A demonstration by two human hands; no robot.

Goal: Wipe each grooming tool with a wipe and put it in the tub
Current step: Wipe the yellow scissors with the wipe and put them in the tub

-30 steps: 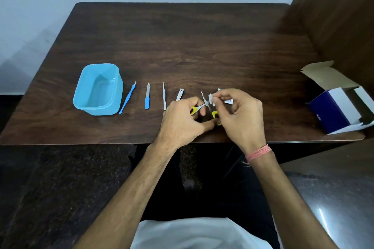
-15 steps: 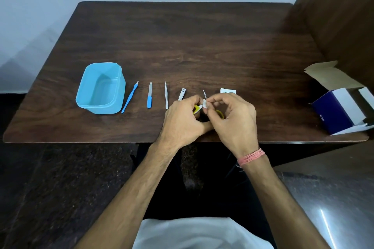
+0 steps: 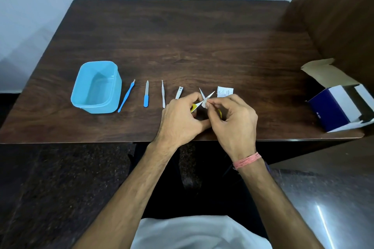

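Most of the scissors (image 3: pixel 204 98) lay hidden: the left hand (image 3: pixel 180 119) covered one yellow handle but for a sliver, and the right hand (image 3: pixel 232 121) covered the other save a thin yellow edge. The wipe (image 3: pixel 204 104) showed only as a small white scrap between the fingers (image 3: pixel 212 103), its full shape impossible to make out. Print on the torn sachet (image 3: pixel 225 92) was too small to read. The blue and white box (image 3: pixel 342 107) ran off the right edge of the view. The desk (image 3: pixel 182 36) lost its near left corner to the left edge. The nail clipper (image 3: pixel 179 92) was partly covered at its near end by the left hand.
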